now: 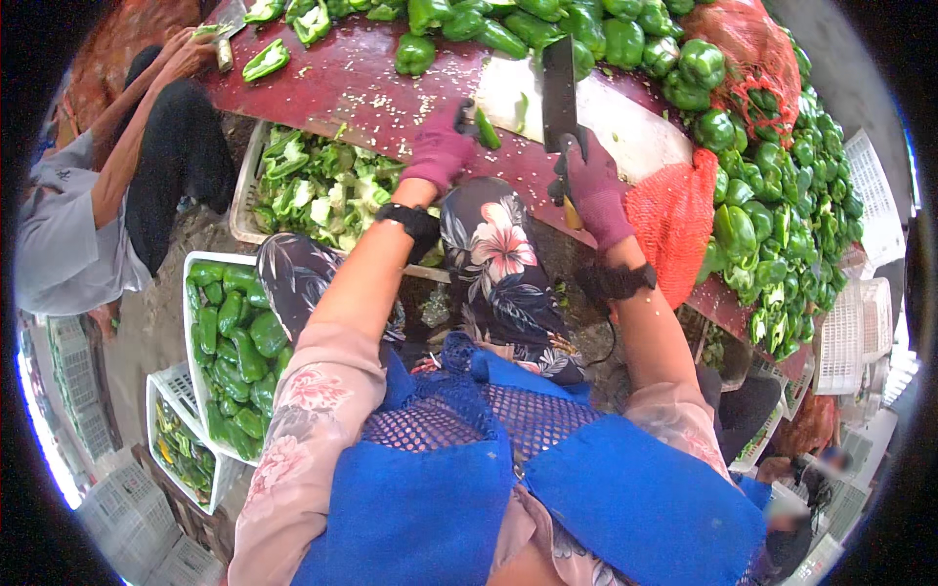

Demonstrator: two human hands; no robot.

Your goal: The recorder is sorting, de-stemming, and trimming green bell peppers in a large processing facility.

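Both my hands wear magenta gloves with dark fingertips. In my right hand [592, 181] is a broad-bladed knife [559, 93], its blade upright over the white cutting board [620, 117] and the end of its yellowish handle showing below my fist. My left hand [442, 145] is over the front edge of the red table, its fingers partly hidden and closed at a green pepper piece [487, 130]. A thin green sliver [522, 110] lies on the board. Below my left hand sits a crate [242, 200] of pale pepper cores and scraps.
Whole green peppers [772, 195] are heaped along the back and right of the red table [362, 83]. A red mesh sack [674, 220] hangs over its edge. At left are a white crate [200, 366] of peppers and a co-worker's arms [147, 107] near a cut pepper [266, 62].
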